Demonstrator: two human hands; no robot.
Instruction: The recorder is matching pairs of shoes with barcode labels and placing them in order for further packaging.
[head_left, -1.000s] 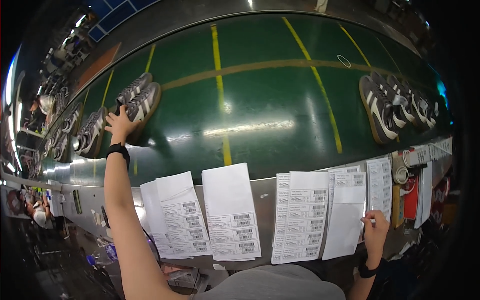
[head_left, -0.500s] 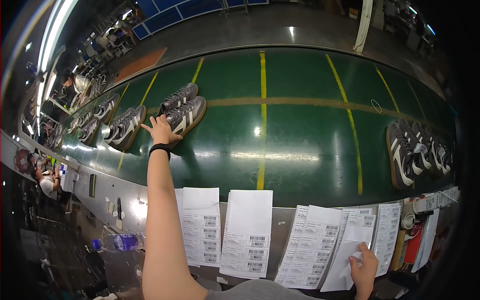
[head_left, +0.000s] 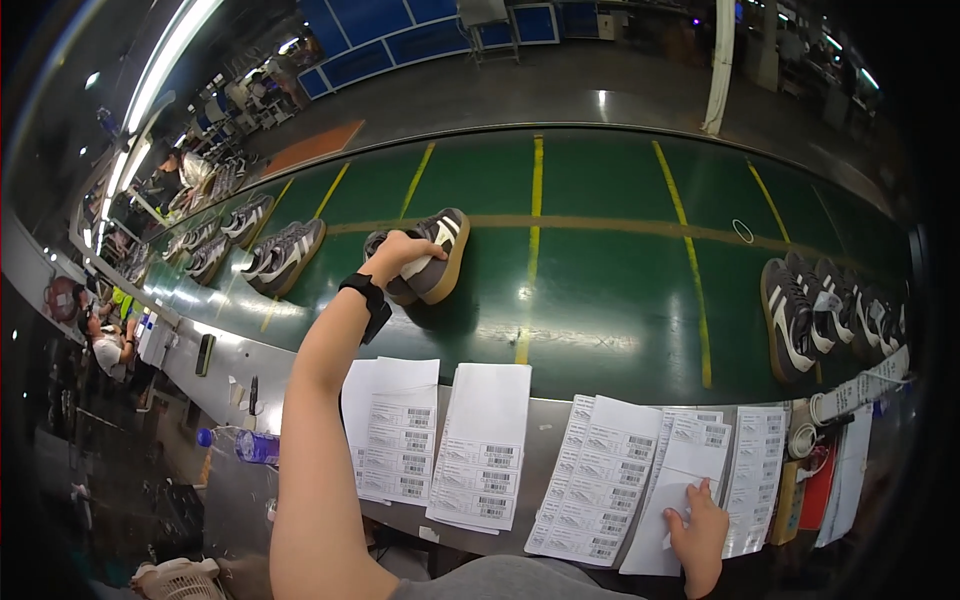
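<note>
My left hand (head_left: 402,252) is wrapped over a pair of dark grey sneakers on the green conveyor belt (head_left: 590,290). The right-hand sneaker (head_left: 450,255), with pale stripes and a gum-coloured sole, is tilted up. Its mate (head_left: 401,293) is partly covered by my fingers. My right hand (head_left: 698,532) rests on a white label sheet (head_left: 652,535), thumb and fingers apart. Beside it lie more sheets of printed barcode labels (head_left: 600,480) on the metal ledge, with another stack (head_left: 480,465) farther left.
More sneakers (head_left: 285,258) stand along the belt at left, and several (head_left: 787,320) at right. Yellow lines (head_left: 537,200) cross the belt. A bottle (head_left: 258,447) lies at the ledge's left. Co-workers (head_left: 110,345) are at far left. A red item (head_left: 820,490) lies at right.
My left hand has closed over the pair of sneakers and moved it right, tilting it up. My right hand stays on the label sheet. The whole view has shifted slightly.
</note>
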